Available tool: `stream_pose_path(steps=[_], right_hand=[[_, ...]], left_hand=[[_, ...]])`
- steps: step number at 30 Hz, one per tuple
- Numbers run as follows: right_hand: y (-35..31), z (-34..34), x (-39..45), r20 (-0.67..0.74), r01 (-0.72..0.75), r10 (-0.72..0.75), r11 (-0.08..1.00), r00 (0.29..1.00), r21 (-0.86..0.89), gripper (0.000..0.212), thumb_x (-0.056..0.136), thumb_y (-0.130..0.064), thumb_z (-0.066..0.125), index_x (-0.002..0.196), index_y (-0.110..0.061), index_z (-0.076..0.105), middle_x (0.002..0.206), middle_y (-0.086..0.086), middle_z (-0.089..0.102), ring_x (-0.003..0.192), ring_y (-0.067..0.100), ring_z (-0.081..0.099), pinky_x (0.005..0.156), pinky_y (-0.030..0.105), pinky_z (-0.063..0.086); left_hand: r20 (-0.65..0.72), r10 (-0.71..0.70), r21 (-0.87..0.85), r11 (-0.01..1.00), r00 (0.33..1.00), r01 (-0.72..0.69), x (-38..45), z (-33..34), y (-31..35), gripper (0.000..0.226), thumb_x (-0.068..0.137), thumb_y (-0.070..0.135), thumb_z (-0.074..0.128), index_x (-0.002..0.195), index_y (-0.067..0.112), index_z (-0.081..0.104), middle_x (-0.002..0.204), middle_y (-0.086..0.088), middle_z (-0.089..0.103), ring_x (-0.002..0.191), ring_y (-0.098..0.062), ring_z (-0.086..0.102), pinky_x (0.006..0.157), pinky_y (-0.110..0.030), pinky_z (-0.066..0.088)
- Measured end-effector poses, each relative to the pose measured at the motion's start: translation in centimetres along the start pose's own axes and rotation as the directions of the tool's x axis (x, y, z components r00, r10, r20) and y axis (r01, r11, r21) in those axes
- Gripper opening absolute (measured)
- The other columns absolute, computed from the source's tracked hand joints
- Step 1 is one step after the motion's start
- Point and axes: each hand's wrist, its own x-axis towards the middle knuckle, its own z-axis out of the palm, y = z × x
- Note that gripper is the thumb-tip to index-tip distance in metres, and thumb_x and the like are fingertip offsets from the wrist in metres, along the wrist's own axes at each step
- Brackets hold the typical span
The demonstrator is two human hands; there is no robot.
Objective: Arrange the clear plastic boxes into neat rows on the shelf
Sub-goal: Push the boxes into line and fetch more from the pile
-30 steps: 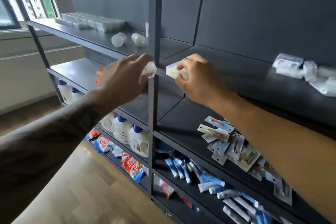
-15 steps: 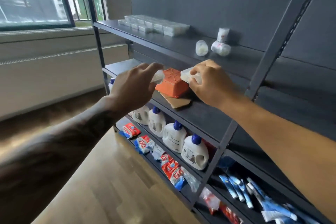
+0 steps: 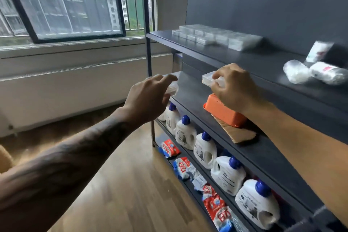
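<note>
Right hand (image 3: 233, 88): pinches small clear plastic box (image 3: 209, 79), carried toward far-left rows (image 3: 216, 36).
Left hand (image 3: 148, 98): fingers curled round another clear box (image 3: 172, 88).

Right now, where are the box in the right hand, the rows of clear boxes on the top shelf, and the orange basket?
Box in the right hand (image 3: 208, 79): head view, its exposed left end.
Rows of clear boxes (image 3: 216, 36): head view, middle of the group.
Orange basket (image 3: 224, 110): head view, its front wall.
</note>
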Motion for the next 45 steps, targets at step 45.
stream_pose_path(steps=[45], right_hand=[[8.9, 15.8, 30.9, -0.267, -0.478, 0.408, 0.824, 0.873, -0.305, 0.039, 0.094, -0.038, 0.063, 0.129, -0.02, 0.06, 0.133, -0.002, 0.059, 0.121, 0.019, 0.054, 0.103, 0.045, 0.047]], left_hand=[[-0.104, 0.703, -0.858, 0.294, 0.704, -0.421, 47.6, 30.3, -15.6, 0.047, 0.095, 0.032, 0.07, 0.14, 0.032, 0.056, 0.131, 0.01, 0.065, 0.118, -0.01, 0.061, 0.095, -0.028, 0.051]])
